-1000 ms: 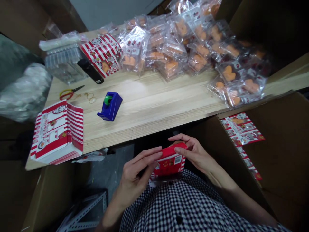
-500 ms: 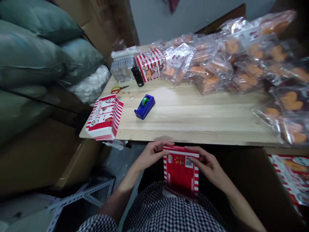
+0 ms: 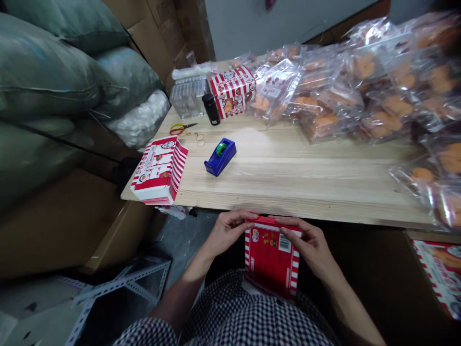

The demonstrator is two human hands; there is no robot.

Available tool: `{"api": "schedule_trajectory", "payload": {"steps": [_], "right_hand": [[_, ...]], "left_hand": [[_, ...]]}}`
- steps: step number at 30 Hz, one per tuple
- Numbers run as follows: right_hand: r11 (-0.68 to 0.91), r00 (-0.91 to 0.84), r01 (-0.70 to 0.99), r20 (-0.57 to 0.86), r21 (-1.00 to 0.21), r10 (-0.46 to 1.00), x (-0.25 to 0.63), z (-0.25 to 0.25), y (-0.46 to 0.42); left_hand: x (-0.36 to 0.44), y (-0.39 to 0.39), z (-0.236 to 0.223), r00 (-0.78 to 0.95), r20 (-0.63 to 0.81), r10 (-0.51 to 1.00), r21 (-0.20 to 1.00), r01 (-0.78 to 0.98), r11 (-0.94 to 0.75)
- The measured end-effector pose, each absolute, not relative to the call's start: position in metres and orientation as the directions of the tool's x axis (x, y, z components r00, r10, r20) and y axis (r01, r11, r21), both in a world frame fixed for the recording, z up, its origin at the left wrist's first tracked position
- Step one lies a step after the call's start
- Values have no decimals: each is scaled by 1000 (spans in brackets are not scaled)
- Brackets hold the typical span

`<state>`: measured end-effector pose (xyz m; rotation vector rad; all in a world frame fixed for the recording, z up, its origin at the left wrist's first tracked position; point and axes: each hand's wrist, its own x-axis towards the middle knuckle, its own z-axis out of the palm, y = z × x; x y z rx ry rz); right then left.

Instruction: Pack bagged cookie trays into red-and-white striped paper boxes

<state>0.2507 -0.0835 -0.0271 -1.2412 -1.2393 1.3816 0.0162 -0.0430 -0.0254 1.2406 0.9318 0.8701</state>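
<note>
Left hand [image 3: 230, 233] and right hand [image 3: 312, 245] pinch the top edge of a flat red-and-white printed carton [image 3: 271, 257], upright just below the bench edge, the same grip as half a second earlier. Pine workbench [image 3: 288, 178] carries a blue tape dispenser [image 3: 219, 157], a second carton [image 3: 159, 169] and bagged orange pieces [image 3: 331, 96] toward upper right; green sacks [image 3: 54, 62] fill the upper left.

nothing legible — red box [image 3: 271, 259] print, barcode [image 3: 284, 243] too small
</note>
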Motion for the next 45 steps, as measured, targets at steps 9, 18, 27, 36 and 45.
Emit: {"api": "schedule_trajectory", "payload": {"steps": [9,18,27,36,45], "right_hand": [[-48,108,95,-38,-994,993,268,-16,-91],[-45,228,75,-27,-996,973,278,-25,-103],[-57,197,77,-41,-995,980,285,-37,-100],[-89,273,11,-82,-996,958,282,-37,-101],[54,379,19,57,-998,924,269,-7,-110]], "left_hand": [[-18,33,-8,70,163,984,963,205,-174],[-70,136,-15,-181,-151,972,909,360,208],[-75,140,-15,-139,-241,960,967,47,250],[-73,105,-50,-244,-157,957,986,-90,139],[-46,67,-28,-404,-18,915,997,61,46]]}}
